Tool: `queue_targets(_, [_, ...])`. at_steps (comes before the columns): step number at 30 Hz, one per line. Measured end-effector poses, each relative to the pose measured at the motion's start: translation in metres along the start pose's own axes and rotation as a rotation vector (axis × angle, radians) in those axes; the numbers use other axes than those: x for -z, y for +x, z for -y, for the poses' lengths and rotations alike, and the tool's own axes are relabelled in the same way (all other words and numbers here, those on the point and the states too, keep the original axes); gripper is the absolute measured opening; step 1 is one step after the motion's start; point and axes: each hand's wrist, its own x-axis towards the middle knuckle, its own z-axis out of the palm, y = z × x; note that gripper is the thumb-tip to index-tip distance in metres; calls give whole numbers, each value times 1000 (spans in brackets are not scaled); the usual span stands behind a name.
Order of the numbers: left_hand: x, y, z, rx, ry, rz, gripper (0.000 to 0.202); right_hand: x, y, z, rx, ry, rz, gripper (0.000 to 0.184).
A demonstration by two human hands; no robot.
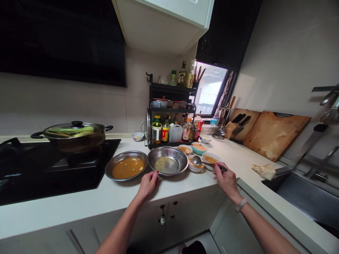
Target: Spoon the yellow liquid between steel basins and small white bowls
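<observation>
Ladle (196, 161) is partly covered by the right hand (226, 177).

Pale tiled wall (109, 111) runs along the far side, its seams faint, with a broad dark glossy panel (63, 42) mounted at upper left. A white upper cabinet (169, 24) juts out at top centre. Beyond it, a dark-framed window (210, 91) lets in bright daylight — the room's shadier parts look grey beside it — and patterned fabric (227, 88) hangs at its right. The plain right wall (286, 63) rises above the white counter (71, 211). Below are pale lower cabinets (190, 215) and, near, a strip of light floor (212, 243).
</observation>
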Motion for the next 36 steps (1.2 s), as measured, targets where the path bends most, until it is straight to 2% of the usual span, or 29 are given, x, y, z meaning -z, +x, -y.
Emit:
queue_targets(3, [1, 0, 0, 5, -6, 2, 55, -1, -2, -3, -102, 37, -14, 42])
queue_targets(9, [0, 0, 1, -4, -17, 8, 55, 4, 12, -15, -333, 186, -201, 40])
queue_targets(14, [-2, 1, 4, 3, -30, 2, 54, 9, 19, -18, -376, 285, -307, 35])
queue_targets(20, [-1, 1, 2, 0, -7, -1, 55, 15, 28, -2, -373, 362, -352, 32])
queue_targets(25, [0, 0, 1, -1, 8, -8, 55, 13, 39, 12, -349, 390, -340, 30])
queue_targets(29, [0, 0, 0, -5, -3, -1, 55, -3, 42, 23, -322, 403, -289, 31])
queue_targets(33, [0, -1, -1, -8, -1, -8, 54, -24, 34, 34, -276, 364, -173, 33])
queue_targets(36, [0, -2, -3, -8, 4, -17, 54, -37, 21, 42, -140, 330, -54, 32])
